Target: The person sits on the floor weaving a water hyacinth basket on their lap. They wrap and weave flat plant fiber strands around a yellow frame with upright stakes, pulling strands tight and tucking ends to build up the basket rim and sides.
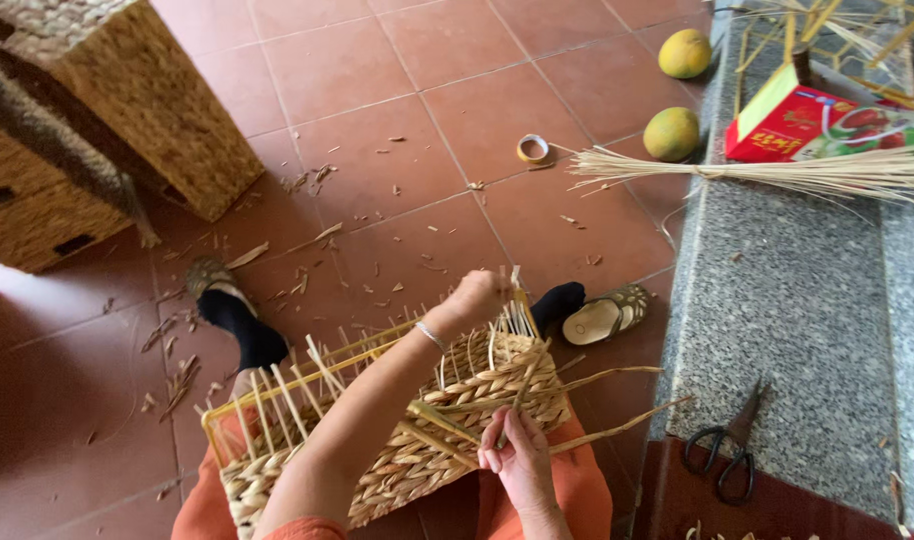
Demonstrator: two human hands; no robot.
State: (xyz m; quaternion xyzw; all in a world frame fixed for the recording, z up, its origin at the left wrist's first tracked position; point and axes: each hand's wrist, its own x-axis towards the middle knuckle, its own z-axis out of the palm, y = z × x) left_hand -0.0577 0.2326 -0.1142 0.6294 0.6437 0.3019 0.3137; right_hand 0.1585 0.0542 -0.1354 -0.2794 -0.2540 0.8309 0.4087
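- A floor (397, 120) of reddish-brown tiles, littered with straw scraps, runs beside a grey speckled stone step (787, 290).
- A half-woven basket (417, 440) rests on the person's lap over orange trousers: braided pale-tan straw wound on a yellow wire frame, with bare upright stakes rising along its rim and loose strands trailing off to the right.
- The left hand (474, 297) is closed over the basket's far rim, fingers pressed together around it.
- The right hand (517, 455) pinches a straw strand against the weave.
- Black scissors (725, 450) lie on the step nearby.
- Farther off: a straw bundle (777, 172), two round yellowish fruits (672, 133), a tape roll (533, 149), finished woven baskets (107, 110).
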